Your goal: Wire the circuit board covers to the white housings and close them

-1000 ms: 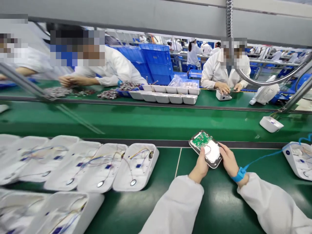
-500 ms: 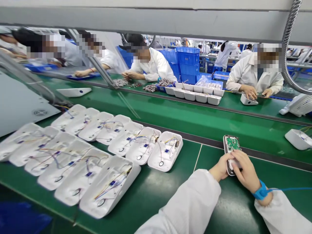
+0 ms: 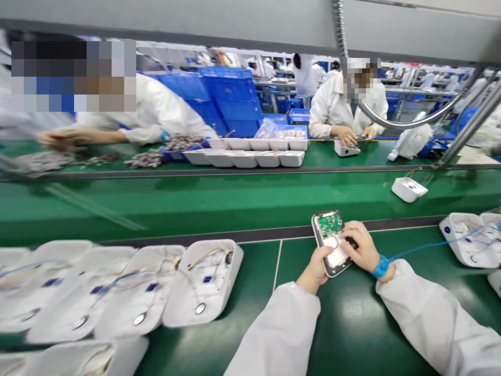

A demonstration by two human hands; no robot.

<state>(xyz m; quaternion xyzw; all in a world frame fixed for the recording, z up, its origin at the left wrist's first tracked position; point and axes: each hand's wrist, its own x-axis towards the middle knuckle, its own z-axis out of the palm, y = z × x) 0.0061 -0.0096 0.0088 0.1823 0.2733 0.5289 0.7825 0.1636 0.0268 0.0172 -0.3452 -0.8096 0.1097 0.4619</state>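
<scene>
My left hand (image 3: 318, 266) grips the lower left edge of a dark-rimmed front cover (image 3: 315, 227), its thumb over the near part. The cover is held tilted above the green bench. Fixed in its far half is a green circuit board (image 3: 331, 223); a white block (image 3: 337, 256) fills the near half. My right hand (image 3: 362, 245) is closed at the cover's right side, thumb and fingers on its edge and partly over the white block. A blue wrist strap (image 3: 381, 267) with a cord is on my right wrist.
White housings (image 3: 201, 284) with wires lie in rows at left; more white housings (image 3: 464, 240) stand at right. Beyond the green belt (image 3: 235, 203) are a single housing (image 3: 409, 189), a white fan (image 3: 413, 136) and co-workers. A metal conduit (image 3: 407, 124) hangs overhead.
The view has swung right, bringing housings at right into sight. My right hand has drawn back from across the cover to its right side, uncovering the white block. My left hand still holds it.
</scene>
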